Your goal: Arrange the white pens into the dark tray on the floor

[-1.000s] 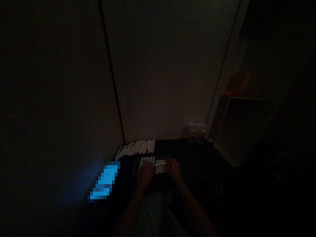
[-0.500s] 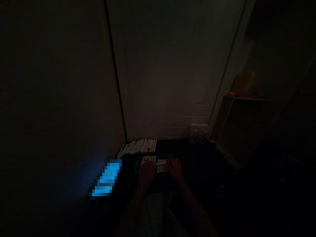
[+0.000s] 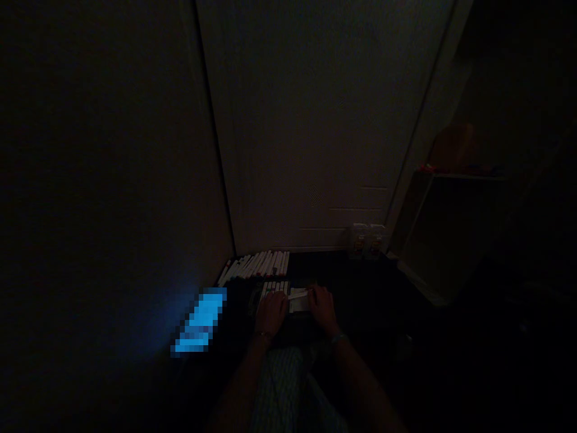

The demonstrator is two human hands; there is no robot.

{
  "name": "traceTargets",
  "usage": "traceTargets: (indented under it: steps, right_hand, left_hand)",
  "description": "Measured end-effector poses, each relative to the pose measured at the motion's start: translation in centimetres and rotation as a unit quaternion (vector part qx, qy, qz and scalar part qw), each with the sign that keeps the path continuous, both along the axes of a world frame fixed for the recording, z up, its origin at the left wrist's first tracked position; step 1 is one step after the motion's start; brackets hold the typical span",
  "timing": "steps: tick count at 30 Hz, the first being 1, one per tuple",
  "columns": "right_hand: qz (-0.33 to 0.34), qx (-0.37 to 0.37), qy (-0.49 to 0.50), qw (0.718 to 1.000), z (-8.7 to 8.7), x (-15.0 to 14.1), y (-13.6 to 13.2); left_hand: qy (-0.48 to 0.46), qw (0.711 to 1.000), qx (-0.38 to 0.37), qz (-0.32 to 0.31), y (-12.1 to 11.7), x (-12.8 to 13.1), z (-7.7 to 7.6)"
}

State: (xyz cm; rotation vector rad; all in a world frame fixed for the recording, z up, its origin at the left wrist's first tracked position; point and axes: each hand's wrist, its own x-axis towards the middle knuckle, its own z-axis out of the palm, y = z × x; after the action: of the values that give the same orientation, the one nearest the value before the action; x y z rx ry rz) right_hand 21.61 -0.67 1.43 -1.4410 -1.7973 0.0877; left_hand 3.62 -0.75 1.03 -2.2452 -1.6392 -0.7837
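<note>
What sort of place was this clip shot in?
Probably a cramped, very dim indoor room, perhaps at home: a dark work surface stands against a plain wall, with what look like white markers lined up at its back left, and a box-like cabinet to the right.

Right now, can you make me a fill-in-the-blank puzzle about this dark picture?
1. The glowing patch shines in the colour ____.
2. In the picture, the two clear containers stand to the ____ of the long row of white pens.
3. One slim white pen is ____ the left hand and the right hand.

Missing words: blue; right; between.
</note>
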Motion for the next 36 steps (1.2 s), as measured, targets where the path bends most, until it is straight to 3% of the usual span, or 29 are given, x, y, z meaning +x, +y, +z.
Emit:
traceTargets:
  steps: [36]
  right_hand:
    - [-0.015, -0.005, -0.021, 1.000, 0.02, -0.14, 0.16]
  left_hand:
    - [0.013, 1.000, -0.006, -0.004, 0.01, -0.08, 0.33]
